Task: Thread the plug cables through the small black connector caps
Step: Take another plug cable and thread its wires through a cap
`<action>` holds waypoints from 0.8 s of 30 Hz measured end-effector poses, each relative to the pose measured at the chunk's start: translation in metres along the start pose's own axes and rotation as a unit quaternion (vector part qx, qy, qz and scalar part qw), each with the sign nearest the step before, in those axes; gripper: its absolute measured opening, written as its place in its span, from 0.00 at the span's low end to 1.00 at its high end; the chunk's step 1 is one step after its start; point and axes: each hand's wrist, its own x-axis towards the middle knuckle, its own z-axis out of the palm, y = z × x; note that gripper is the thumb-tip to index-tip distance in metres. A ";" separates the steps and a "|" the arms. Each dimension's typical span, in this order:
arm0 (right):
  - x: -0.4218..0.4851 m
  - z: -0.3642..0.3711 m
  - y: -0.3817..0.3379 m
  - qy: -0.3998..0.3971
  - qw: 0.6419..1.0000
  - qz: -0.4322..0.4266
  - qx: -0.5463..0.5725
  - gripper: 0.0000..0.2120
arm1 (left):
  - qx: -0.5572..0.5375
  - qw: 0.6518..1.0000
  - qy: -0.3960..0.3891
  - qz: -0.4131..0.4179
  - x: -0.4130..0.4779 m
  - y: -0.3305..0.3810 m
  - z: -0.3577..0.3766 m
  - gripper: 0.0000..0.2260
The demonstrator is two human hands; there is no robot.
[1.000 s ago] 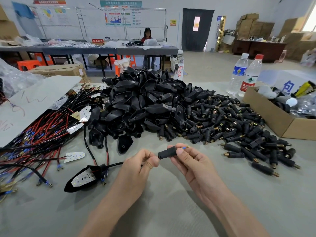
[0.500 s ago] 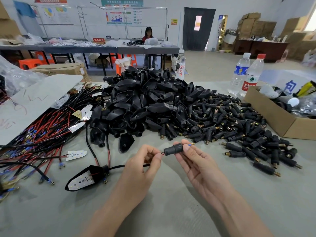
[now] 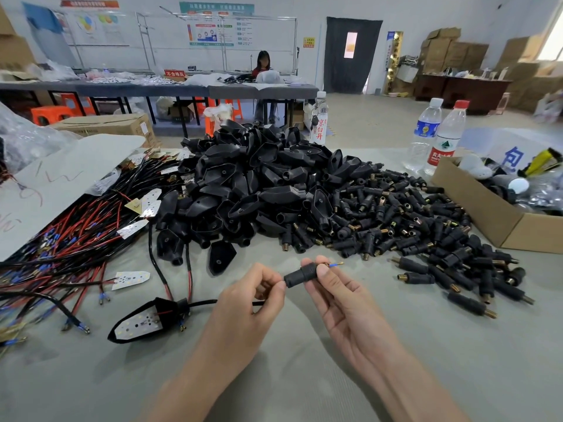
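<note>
Both hands are raised a little above the grey tabletop, in front of the heap of loose caps. The right hand pinches one small black cap between thumb and fingertips. The left hand is curled, pinching the thin black cable just behind the cap's wider end. The cable trails left from there to a black lamp housing lying on the tabletop. A blue-sleeved tip pokes out of the cap's far end past the right thumb, so the threading looks nearly through. To finish it cleanly, the right hand should hold the cap steady and in line with the cable, without squeezing over the exit hole. The left hand should feed in short pushes from close behind the cap, so the thin wire does not buckle. Once enough tip shows, pulling on it gently from the far side would likely draw the cap along more surely than pushing. Whether a second wire shares the cap cannot be told here, so both ends deserve a check before sliding the cap toward the housing.
</note>
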 end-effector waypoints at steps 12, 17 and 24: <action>0.004 -0.004 -0.003 -0.020 1.000 -0.001 -0.013 0.10 | -0.085 0.994 0.004 -0.070 0.001 -0.004 0.002 0.08; 0.004 -0.005 -0.003 -0.030 0.999 0.003 -0.034 0.10 | -0.143 0.985 0.020 -0.099 0.005 -0.004 0.001 0.12; 0.002 -0.004 -0.005 -0.002 0.999 0.013 -0.037 0.12 | -0.066 0.997 -0.040 -0.009 -0.001 -0.008 0.003 0.10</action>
